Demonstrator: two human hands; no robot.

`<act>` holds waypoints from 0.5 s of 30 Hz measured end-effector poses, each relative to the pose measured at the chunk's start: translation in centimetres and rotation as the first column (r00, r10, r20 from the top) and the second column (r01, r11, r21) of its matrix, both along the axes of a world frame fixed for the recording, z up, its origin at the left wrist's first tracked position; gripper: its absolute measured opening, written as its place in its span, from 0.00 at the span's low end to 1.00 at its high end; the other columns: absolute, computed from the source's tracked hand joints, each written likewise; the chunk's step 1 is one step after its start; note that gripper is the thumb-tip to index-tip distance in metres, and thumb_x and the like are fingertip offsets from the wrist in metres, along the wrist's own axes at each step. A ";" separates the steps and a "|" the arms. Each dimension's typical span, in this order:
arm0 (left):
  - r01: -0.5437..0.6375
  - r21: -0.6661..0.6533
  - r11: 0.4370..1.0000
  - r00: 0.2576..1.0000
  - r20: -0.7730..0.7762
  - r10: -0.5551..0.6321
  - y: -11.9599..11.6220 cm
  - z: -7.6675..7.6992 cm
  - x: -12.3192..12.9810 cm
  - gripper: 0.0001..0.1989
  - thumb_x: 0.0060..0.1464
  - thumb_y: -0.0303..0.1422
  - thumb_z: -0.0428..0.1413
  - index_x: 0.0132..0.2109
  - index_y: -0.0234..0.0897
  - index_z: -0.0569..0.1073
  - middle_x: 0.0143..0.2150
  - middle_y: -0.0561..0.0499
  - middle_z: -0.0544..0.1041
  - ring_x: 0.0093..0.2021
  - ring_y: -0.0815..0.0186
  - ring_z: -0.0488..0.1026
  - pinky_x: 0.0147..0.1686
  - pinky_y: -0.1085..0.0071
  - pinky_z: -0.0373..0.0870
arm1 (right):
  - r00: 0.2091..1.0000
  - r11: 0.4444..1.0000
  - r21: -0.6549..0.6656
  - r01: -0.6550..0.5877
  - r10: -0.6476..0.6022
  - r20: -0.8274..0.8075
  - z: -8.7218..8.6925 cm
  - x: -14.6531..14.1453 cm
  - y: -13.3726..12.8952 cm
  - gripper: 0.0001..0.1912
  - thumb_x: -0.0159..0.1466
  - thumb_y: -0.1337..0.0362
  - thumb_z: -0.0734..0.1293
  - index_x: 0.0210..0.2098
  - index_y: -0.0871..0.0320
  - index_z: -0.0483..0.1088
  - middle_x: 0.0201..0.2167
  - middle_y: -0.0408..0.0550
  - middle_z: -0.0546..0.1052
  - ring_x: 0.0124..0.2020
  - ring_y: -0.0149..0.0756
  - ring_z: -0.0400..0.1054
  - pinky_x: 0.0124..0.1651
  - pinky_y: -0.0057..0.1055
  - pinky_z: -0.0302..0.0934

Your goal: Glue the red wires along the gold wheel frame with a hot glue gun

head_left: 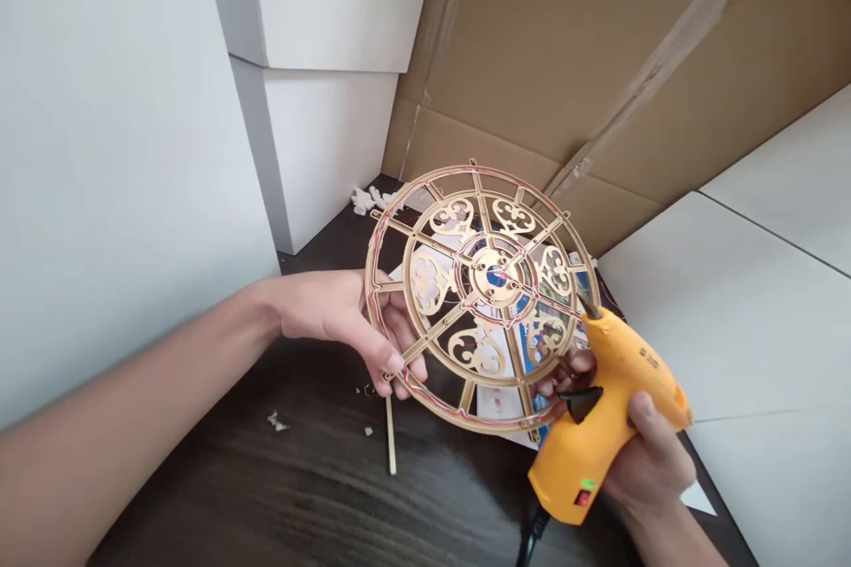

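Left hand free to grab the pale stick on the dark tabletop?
Probably not: the left hand is holding the gold frame, though the pale stick itself looks largely uncovered.

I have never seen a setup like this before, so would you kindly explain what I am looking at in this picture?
There is no machine doing the work here: these are a person's two bare hands. The single picture comes from a camera worn on the head, looking forward and down.

The left hand grips the rim of a round gold frame with spokes and scroll-shaped ornaments; thin red and pale strands run along it. The right hand holds an orange glue gun, its nozzle close to the frame's rim; I cannot tell whether they touch.

Below is a dark, wood-grained surface with a thin pale stick and small pale scraps. Brown cardboard stands behind.
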State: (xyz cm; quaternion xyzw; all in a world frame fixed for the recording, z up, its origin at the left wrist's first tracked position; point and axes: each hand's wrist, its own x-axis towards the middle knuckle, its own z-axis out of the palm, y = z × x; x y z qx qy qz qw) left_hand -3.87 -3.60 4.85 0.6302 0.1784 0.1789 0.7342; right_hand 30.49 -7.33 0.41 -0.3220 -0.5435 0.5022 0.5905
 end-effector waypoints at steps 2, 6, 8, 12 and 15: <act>-0.057 0.009 0.998 0.998 0.007 0.056 0.3 -0.4 0.2 0.14 0.53 0.29 0.65 0.47 0.36 0.76 0.44 0.45 0.80 0.39 0.65 0.80 0.42 0.71 0.80 | 0.999 1.000 0.003 0.017 -0.017 -0.038 -0.2 0.1 0.1 0.21 0.57 0.48 0.71 0.41 0.56 0.75 0.34 0.51 0.73 0.32 0.42 0.73 0.34 0.40 0.73; -0.306 0.060 0.950 0.952 0.016 0.306 0.2 -0.7 1.3 0.11 0.53 0.27 0.64 0.44 0.29 0.76 0.44 0.42 0.79 0.41 0.63 0.81 0.43 0.70 0.81 | 0.984 0.991 0.012 0.131 -0.129 -0.122 -0.9 0.3 0.1 0.20 0.58 0.51 0.72 0.45 0.55 0.76 0.37 0.51 0.76 0.34 0.38 0.74 0.37 0.36 0.74; -0.441 0.099 0.892 0.897 0.088 0.433 -0.5 -0.6 2.4 0.12 0.53 0.28 0.65 0.44 0.28 0.77 0.44 0.41 0.80 0.41 0.63 0.81 0.44 0.70 0.81 | 0.976 0.982 0.009 0.188 -0.186 -0.110 -1.2 0.2 0.1 0.20 0.59 0.51 0.71 0.46 0.55 0.77 0.42 0.53 0.76 0.42 0.44 0.75 0.43 0.41 0.74; -0.579 0.121 0.806 0.807 0.222 0.547 -1.8 -0.6 4.6 0.13 0.57 0.32 0.63 0.48 0.30 0.79 0.49 0.41 0.80 0.43 0.65 0.81 0.47 0.73 0.80 | 0.980 0.975 0.108 0.193 -0.196 0.019 -0.9 -0.1 0.0 0.21 0.63 0.49 0.68 0.50 0.54 0.76 0.52 0.56 0.74 0.52 0.50 0.72 0.53 0.48 0.71; -0.568 0.050 0.821 0.795 0.290 0.532 -2.1 -1.2 5.5 0.14 0.62 0.35 0.59 0.52 0.34 0.79 0.56 0.41 0.77 0.49 0.62 0.80 0.52 0.69 0.80 | 0.993 0.988 0.148 0.044 -0.060 0.105 -0.5 -0.1 -0.4 0.19 0.65 0.48 0.65 0.47 0.54 0.76 0.46 0.55 0.74 0.44 0.48 0.75 0.43 0.45 0.74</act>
